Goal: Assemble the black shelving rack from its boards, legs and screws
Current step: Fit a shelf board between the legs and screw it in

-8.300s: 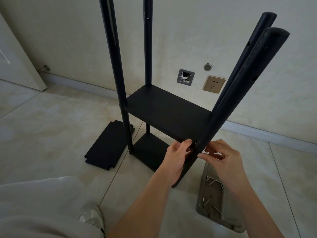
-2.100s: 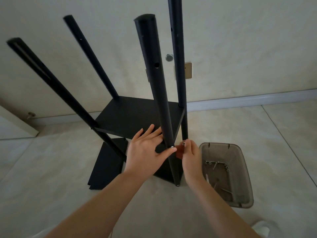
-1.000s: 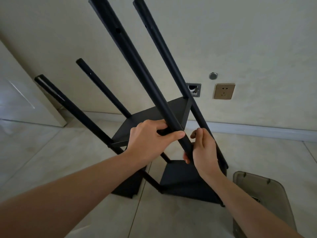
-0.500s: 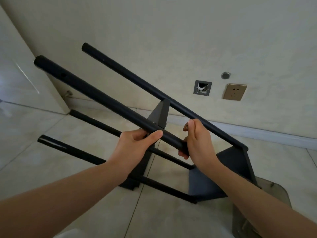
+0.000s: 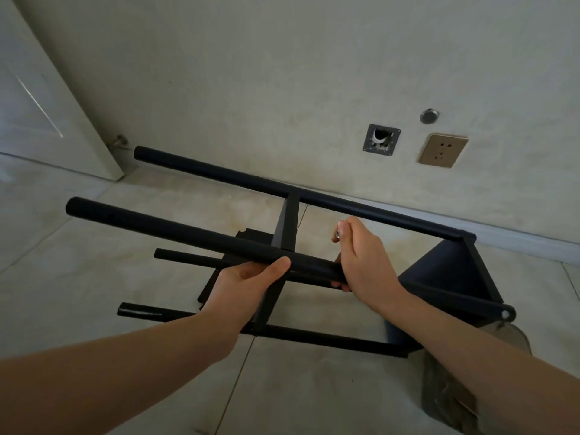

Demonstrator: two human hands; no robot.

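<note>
While the rack (image 5: 314, 277) is held on its side just above the floor (image 5: 94, 262), its near leg (image 5: 175, 233) is gripped by the left hand (image 5: 248, 284) and the right hand (image 5: 361, 262); a small screw (image 5: 336, 234) is pinched in the right fingertips. The screw could be dropped if that grip shifts.

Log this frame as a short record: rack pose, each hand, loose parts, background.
rack pose: rack tipped on its side, legs near horizontal
left hand: left hand grips the nearest leg from below
right hand: right hand curled over the same leg, pinching a small silvery part
loose parts: spare board flat on the floor; plastic tray at right
background: wall socket, door at left
</note>
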